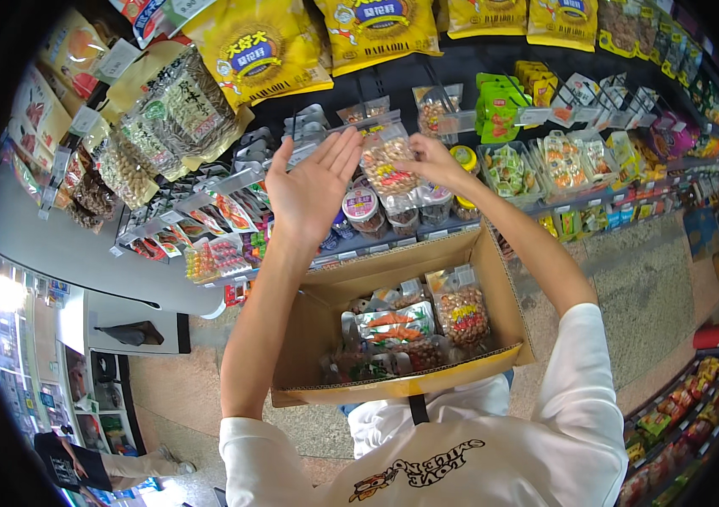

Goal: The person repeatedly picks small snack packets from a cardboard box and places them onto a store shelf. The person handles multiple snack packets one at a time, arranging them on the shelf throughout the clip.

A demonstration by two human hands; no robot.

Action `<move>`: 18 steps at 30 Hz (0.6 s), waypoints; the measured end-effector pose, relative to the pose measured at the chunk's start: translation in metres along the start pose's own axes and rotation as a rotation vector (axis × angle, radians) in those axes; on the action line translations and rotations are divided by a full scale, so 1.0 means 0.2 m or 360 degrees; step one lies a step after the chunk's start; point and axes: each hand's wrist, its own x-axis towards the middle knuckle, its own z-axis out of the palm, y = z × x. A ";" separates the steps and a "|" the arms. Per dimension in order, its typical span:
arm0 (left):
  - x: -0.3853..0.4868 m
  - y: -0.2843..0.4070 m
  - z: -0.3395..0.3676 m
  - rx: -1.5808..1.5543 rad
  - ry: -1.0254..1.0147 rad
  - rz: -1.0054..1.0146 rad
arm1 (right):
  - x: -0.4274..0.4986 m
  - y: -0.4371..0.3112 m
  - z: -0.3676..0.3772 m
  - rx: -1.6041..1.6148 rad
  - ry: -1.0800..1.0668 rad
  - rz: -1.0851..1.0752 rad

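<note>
My right hand (430, 163) grips the edge of a clear plastic bag of nuts (390, 166), which hangs upright at the front of the shelf rack. Just left of that bag my left hand (312, 190) is raised flat, palm up and fingers stretched, with nothing in it. Below both hands stands an uncovered cardboard box (499, 285). In it lie another bag of nuts (462, 315), a silvery pack with orange pictures (397, 324) and several more clear packs.
Lidded plastic jars (361, 206) stand on the shelf behind the box. Large yellow seed bags (258, 51) hang above, with bagged dried foods (185, 104) at the left. Green packets (500, 108) hang at the right. Another person (105, 466) is at the far lower left.
</note>
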 end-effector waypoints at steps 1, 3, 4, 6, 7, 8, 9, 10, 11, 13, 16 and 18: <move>0.01 0.00 0.00 0.0023 0.0001 -0.0007 | 0.03 0.00 0.01 0.0004 0.0034 -0.0033; 0.02 -0.01 0.01 0.0068 0.0001 -0.0009 | 0.06 0.00 0.02 0.0011 0.0062 -0.0043; 0.02 -0.01 0.02 0.0071 0.0009 0.0002 | 0.08 0.00 0.02 0.0015 0.0055 -0.0019; 0.02 -0.01 0.01 0.0053 -0.0009 -0.0008 | 0.07 -0.03 0.03 0.0001 0.0056 0.0016; 0.02 -0.01 0.00 0.0042 -0.0015 -0.0012 | 0.07 -0.04 0.03 0.0022 0.0037 0.0034; 0.02 0.00 0.00 0.0049 -0.0010 -0.0006 | 0.07 -0.05 0.04 0.0043 0.0019 0.0052; 0.02 0.00 0.01 0.0057 -0.0009 -0.0007 | 0.07 -0.05 0.03 0.0064 0.0007 0.0070; 0.02 0.00 0.01 0.0066 -0.0008 -0.0008 | 0.07 -0.05 0.03 0.0072 0.0006 0.0083; 0.02 0.00 0.01 0.0064 -0.0006 -0.0011 | 0.06 -0.05 0.03 0.0080 0.0005 0.0096; 0.02 0.00 0.01 0.0058 -0.0003 -0.0014 | 0.06 -0.06 0.03 0.0133 -0.0012 0.0137; 0.02 0.00 0.00 0.0176 -0.0021 0.0007 | 0.04 -0.08 0.03 0.0216 -0.0040 0.0206; 0.01 -0.01 0.00 0.0162 -0.0021 0.0008 | 0.04 -0.10 0.03 0.0207 -0.0029 0.0234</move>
